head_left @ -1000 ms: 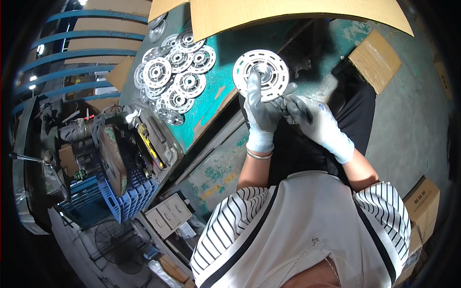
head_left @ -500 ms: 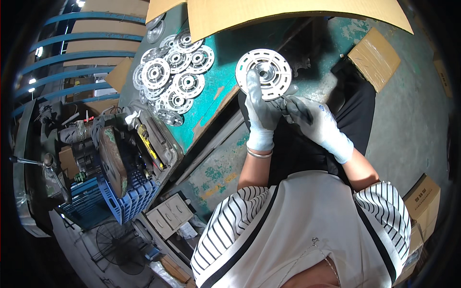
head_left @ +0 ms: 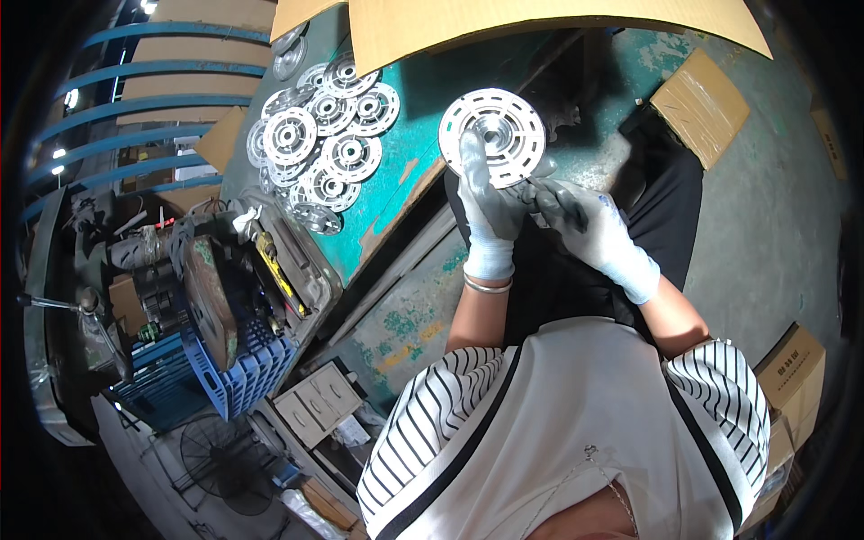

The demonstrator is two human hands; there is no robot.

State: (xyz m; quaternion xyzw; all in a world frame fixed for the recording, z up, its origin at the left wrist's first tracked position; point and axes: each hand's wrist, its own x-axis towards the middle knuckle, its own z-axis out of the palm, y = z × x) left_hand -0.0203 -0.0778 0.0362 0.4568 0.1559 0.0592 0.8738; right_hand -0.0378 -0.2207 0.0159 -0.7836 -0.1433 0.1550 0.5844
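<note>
silvery metal disc [head_left: 497, 135], one: slotted round the rim, hub at centre, held up in front of the lap, to the right of the pile, face to the camera.
left hand [head_left: 489, 202], gloved in white and grey: closed on the disc, thumb laid over its face, other fingers mostly hidden behind; metal bangle [head_left: 487, 287] at the wrist.
right hand [head_left: 585, 225], gloved alike: fingers bent inward just beside the disc's lower edge; whether it grips anything cannot be told.
pile of similar discs [head_left: 328, 151]: overlapping, on the green, worn desk [head_left: 369, 211].
cardboard sheet [head_left: 558, 22]: large, at the far side.
cardboard piece [head_left: 702, 108]: taped, to the right.
blue plastic crate [head_left: 238, 378]: lower left, near a yellow tool [head_left: 281, 274].
fan [head_left: 225, 459]: dark, below the crate.
</note>
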